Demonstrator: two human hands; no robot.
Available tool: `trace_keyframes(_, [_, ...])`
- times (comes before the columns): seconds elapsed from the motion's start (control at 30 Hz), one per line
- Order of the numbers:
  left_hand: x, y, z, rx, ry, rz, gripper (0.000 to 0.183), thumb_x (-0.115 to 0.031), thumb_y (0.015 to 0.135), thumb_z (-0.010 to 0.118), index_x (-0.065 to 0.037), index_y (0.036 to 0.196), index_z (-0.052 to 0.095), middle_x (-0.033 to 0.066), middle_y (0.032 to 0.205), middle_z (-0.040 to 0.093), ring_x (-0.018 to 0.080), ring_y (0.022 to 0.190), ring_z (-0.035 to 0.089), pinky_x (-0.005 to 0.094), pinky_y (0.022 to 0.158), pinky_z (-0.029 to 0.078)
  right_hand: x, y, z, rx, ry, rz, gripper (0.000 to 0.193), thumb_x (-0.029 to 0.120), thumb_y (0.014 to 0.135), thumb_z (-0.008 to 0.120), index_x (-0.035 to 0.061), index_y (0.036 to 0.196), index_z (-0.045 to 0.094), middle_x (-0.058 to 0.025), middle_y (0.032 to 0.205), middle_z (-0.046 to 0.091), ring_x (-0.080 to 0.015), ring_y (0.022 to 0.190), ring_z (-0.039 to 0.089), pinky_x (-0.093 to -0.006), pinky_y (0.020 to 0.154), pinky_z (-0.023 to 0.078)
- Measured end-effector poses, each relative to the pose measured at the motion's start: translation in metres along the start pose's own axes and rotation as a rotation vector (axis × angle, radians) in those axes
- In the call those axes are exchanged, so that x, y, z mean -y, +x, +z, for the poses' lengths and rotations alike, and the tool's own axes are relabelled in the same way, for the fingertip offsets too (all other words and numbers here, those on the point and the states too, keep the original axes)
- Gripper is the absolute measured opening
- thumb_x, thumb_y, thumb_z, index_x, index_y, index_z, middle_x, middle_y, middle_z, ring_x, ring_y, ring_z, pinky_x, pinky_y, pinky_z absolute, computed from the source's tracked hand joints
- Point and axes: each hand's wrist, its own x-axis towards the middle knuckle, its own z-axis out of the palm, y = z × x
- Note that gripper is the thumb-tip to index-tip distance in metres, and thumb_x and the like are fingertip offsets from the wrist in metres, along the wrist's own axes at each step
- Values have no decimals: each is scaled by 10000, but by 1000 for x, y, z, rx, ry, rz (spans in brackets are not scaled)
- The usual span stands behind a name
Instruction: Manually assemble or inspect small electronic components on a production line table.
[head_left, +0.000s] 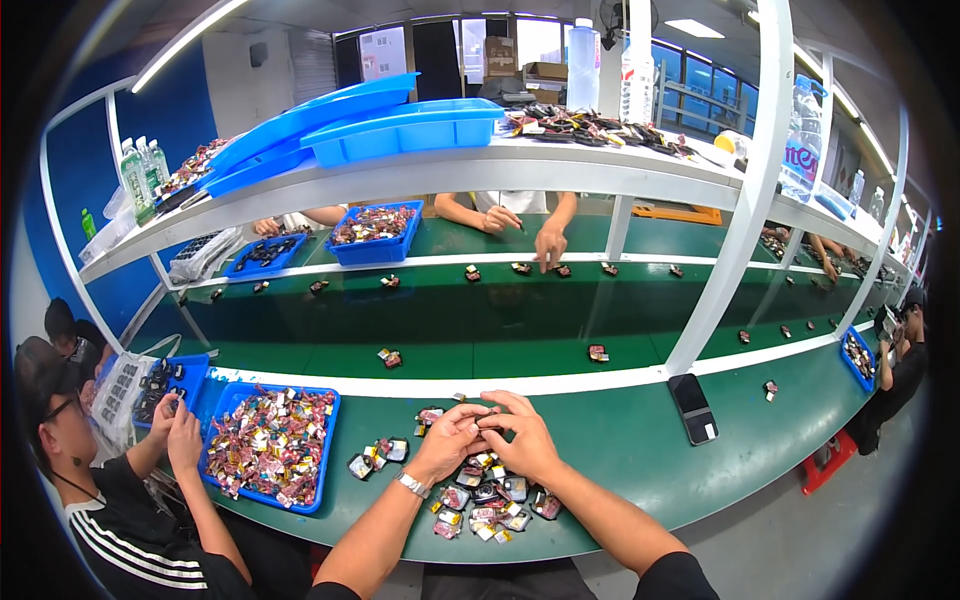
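Over the near edge of the green bench, my left hand [452, 440], with a metal watch band at its wrist, meets my right hand [522, 438]. Fingers of both are closed together around something small and dark, mostly hidden by the fingertips. Just below and between them lies a pile of small black electronic modules [485, 510] with pink, white and yellow parts. A few more modules [375, 458] lie to the left of my left hand. Another module [428, 418] is just beyond its knuckles.
Left of me stands a blue tray [328, 470] heaped with pink-and-yellow small parts. A black phone [692, 408] lies right of my hands. Beyond a white rail, spaced modules [598, 353] sit on a green belt. A co-worker [110, 480] sits at left; shelf posts [735, 230] rise ahead.
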Motion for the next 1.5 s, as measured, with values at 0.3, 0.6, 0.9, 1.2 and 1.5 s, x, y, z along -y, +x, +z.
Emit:
trace_keyframes(0.3, [-1,0,6,6,-73,24,312,-101,992,534,-28,1288,466,99,1191,602,195,1112,612,401,994,527,7,3,-6,-97,-59,-96,162,34,758,709,59,919,704,-104,1107,631,-275,1036,598,-365,835,528])
trace_keyframes(0.6, [0,2,4,-39,-67,19,307,-90,993,524,-27,1286,460,86,1153,613,189,1088,623,398,979,540,6,4,-9,-105,-184,-227,144,53,766,723,57,906,686,-69,935,614,-249,879,619,-353,724,534])
trace_keyframes(0.9, [2,2,4,-56,-49,13,295,-84,990,522,-21,1275,473,73,1140,617,176,1062,627,396,971,545,0,4,-1,-149,-227,-228,165,31,749,751,42,900,685,-70,913,614,-233,797,625,-338,680,531])
trace_keyframes(1.2, [7,5,10,-190,151,79,229,-61,979,534,-12,1202,523,89,1111,636,161,997,648,332,840,589,0,2,-1,-107,1,-63,181,9,774,723,19,945,664,-93,946,620,-207,817,657,-300,698,554])
trace_keyframes(1.5, [9,6,17,-316,406,354,265,-40,957,558,16,1215,536,120,1127,652,170,981,666,282,783,575,-34,17,12,-93,293,252,183,9,819,703,-1,993,648,-95,950,645,-146,810,675,-267,701,556])
